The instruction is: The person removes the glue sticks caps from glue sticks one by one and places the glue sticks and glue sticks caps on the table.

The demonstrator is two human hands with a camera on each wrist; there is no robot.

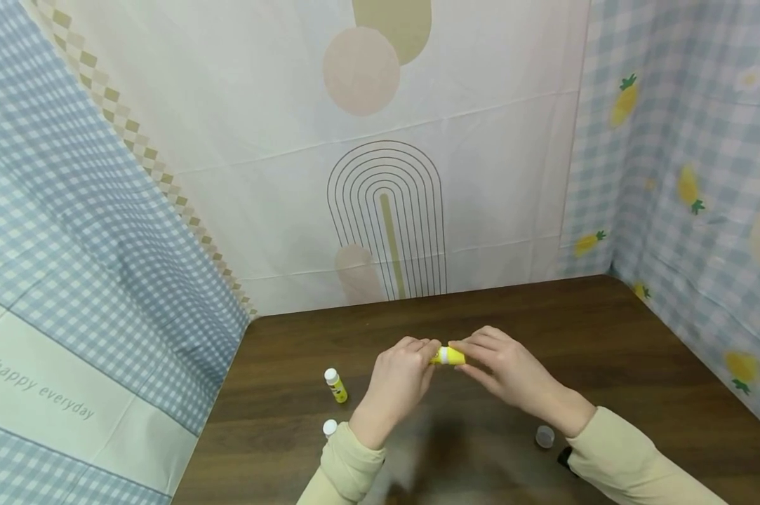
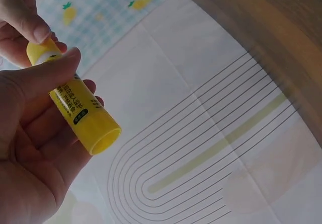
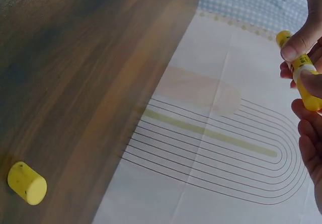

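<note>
A yellow glue stick [image 1: 453, 356] with a white band is held by both hands above the table. My left hand [image 1: 400, 375] grips its printed body, with the thumb [image 2: 60, 69] laid along the side. In the left wrist view, the hollow-looking rim of the glue stick [image 2: 95, 126] faces the camera. My right hand [image 1: 509, 366] pinches the yellow end beyond the white band between thumb and fingers. The right wrist view has the glue stick [image 3: 303, 63] at its right edge, partly covered by the fingers.
Another yellow glue stick [image 1: 336, 387] with a white cap lies left of my left hand. A second white cap [image 1: 330, 427] shows beside the left sleeve. Near the right forearm are a small pale round piece [image 1: 544, 437] and a black object [image 1: 565, 458]. A yellow cylinder [image 3: 26, 182] lies on the table.
</note>
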